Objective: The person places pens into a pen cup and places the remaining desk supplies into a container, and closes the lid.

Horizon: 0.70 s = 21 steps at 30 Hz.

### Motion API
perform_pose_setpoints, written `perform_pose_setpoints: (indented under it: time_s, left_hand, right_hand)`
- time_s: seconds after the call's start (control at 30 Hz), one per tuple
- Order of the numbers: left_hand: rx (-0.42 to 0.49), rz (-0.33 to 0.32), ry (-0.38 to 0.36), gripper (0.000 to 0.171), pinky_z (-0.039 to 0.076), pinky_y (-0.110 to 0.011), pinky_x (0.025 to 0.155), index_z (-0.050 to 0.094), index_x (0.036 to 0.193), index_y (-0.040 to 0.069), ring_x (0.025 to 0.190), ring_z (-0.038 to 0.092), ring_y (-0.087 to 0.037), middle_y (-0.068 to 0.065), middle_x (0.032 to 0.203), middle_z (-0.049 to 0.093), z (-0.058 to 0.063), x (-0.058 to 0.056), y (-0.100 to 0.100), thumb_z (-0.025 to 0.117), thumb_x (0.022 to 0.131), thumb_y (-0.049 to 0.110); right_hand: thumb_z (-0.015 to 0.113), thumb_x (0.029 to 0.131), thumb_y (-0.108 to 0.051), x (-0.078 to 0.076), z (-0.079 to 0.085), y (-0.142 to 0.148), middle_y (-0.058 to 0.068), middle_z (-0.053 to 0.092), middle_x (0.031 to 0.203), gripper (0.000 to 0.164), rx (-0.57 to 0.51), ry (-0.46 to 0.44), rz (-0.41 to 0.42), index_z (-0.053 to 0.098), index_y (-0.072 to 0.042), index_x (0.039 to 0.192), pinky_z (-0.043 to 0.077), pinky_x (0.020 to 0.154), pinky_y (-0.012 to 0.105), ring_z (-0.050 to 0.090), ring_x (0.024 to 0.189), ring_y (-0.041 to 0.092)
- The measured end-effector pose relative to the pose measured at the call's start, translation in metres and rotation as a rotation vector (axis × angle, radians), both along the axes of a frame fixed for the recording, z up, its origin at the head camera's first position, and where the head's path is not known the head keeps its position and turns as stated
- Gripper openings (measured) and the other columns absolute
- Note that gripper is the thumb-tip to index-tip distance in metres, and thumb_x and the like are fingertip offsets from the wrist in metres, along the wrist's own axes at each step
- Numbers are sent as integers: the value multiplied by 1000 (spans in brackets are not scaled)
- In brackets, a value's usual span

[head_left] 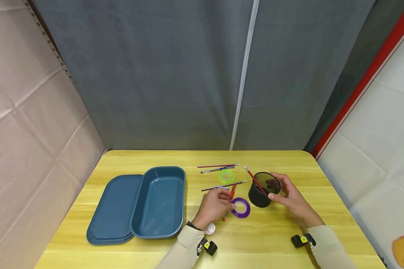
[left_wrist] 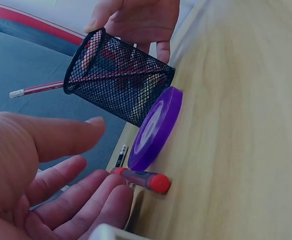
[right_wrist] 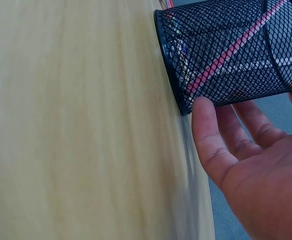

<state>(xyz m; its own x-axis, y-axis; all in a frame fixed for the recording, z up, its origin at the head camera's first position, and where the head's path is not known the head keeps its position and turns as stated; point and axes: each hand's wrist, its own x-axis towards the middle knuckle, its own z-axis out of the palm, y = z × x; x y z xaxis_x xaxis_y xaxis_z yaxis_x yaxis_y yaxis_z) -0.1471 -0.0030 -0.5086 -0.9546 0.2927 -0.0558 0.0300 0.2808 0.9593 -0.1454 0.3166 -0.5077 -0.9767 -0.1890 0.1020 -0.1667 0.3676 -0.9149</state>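
Note:
A black mesh pen cup (head_left: 258, 198) stands on the table, and my right hand (head_left: 294, 198) grips its right side, thumb near the front. One red-striped pencil (head_left: 252, 176) leans inside the cup, its white eraser end sticking out above the rim. My left hand (head_left: 213, 205) hovers low over the loose pens, fingers relaxed and thumb apart from them. Just beyond its fingertips are a red-capped pen (left_wrist: 140, 178) and a purple tape roll (left_wrist: 158, 132). Whether those fingers touch the pen I cannot tell. A dark pencil (head_left: 237, 183) lies behind the left hand.
Farther back lie a red pencil (head_left: 215, 166), a blue pen (head_left: 215, 170) and a green tape roll (head_left: 221, 176). A white round item (head_left: 210, 229) sits beside my left wrist. At left, an open blue box (head_left: 158, 201) rests by its lid (head_left: 116, 209).

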Motion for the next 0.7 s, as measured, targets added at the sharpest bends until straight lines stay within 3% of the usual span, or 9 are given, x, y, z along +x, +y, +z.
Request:
perform_pose_setpoints:
  time_s: [0.27, 0.5, 0.7]
  left_hand:
    - [-49, 8, 16, 36, 62, -24, 81, 77, 114, 5, 94, 76, -12, -7, 106, 80, -6, -2, 1, 89, 80, 5]
    - [-74, 10, 28, 45, 60, -24, 73, 77, 116, 5, 83, 74, -8, -8, 109, 81, -10, -2, 3, 91, 74, 1]
    - [-189, 50, 105, 48, 57, -23, 72, 78, 113, 9, 74, 69, -1, -3, 105, 81, -11, -3, 7, 96, 69, 5]
  right_hand:
    - [72, 100, -12, 2, 1, -1, 18, 51, 149, 72, 10, -4, -3, 34, -14, 162, 47, 96, 18, 52, 125, -5]
    - [73, 100, -12, 3, 2, -2, 19, 51, 149, 72, 6, -10, -8, 34, -14, 161, 48, 95, 19, 53, 124, -3]
    - [73, 100, -12, 2, 1, -1, 17, 52, 149, 73, 8, -8, -12, 34, -14, 162, 48, 95, 19, 52, 125, -3]
